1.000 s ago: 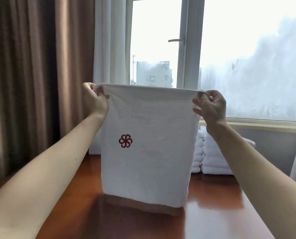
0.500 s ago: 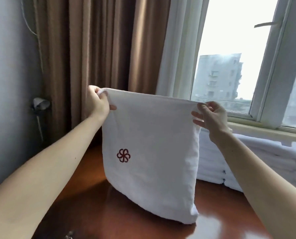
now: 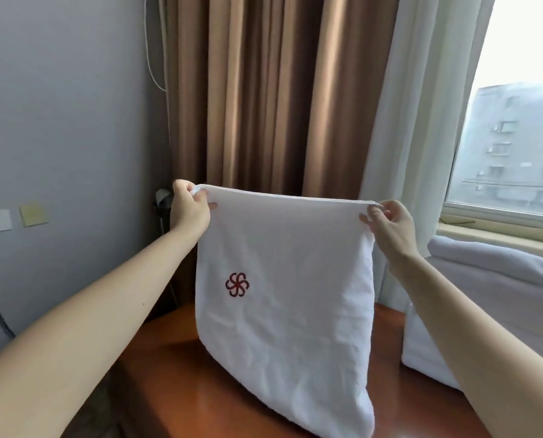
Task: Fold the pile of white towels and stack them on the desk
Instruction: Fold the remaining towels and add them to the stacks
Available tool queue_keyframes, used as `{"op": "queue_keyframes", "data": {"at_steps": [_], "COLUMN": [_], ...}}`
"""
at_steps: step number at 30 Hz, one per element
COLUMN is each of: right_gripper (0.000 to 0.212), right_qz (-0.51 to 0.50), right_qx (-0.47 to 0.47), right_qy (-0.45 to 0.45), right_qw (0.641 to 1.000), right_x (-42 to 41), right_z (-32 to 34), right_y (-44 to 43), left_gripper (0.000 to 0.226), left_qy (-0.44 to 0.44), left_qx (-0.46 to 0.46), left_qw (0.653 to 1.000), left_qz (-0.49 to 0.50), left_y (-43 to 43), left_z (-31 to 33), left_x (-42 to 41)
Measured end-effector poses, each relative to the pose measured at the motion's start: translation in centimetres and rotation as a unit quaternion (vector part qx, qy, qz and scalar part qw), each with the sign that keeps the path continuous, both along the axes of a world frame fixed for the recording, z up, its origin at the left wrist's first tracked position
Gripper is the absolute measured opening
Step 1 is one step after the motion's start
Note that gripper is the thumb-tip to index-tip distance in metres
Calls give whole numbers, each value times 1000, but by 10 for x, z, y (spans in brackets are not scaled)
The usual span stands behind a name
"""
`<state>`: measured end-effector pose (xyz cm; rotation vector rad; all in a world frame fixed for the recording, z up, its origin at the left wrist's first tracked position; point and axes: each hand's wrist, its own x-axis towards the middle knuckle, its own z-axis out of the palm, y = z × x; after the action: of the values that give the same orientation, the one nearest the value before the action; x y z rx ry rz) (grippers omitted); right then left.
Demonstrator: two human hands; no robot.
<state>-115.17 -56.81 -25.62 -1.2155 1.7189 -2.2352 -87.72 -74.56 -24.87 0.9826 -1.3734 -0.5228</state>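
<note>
While the left hand [image 3: 190, 207] and right hand [image 3: 387, 223] each pinch 1 top corner, the white towel [image 3: 287, 279] hangs centre frame, its bottom seemingly touching the desk [image 3: 181, 390], probably to square edges.

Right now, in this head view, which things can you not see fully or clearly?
Head view only.
- Desk: middle behind the held towel; near part cut off by the bottom edge.
- Stack of folded towels: crossed by the right forearm, cut by the right edge; no count possible.
- Dark object on the wall: partly behind the left hand.
- Far side and layers of the held towel: hidden by its own front face.
</note>
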Motion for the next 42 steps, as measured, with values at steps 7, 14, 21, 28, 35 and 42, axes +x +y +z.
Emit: {"op": "queue_keyframes", "data": {"at_steps": [7,14,21,28,35,42], "right_gripper": [14,7,29,22,18,28], "right_qz": [16,13,-59,-101,-48,-43], "right_qx": [-57,-95,42,183,143,135], "right_qy": [55,8,25,64,36,28], "right_qw": [997,995,997,976,988,990], "right_x": [-13,23,54,86,86,68], "right_z": [45,13,-108,-196,-200,-174], "right_y": [-36,23,110,167,178,137], "left_gripper": [13,10,15,10,7,3], "left_qy": [77,67,-67,-95,-52,-28], "left_qx": [-65,-80,-12,88,99,82], "left_qw": [995,994,997,992,994,996], "left_qz": [12,-10,-33,6,-15,-5], "left_y": [-17,72,153,200,206,156], "left_z": [46,8,-132,-224,-212,-187], "left_x": [-3,45,98,128,122,93]}}
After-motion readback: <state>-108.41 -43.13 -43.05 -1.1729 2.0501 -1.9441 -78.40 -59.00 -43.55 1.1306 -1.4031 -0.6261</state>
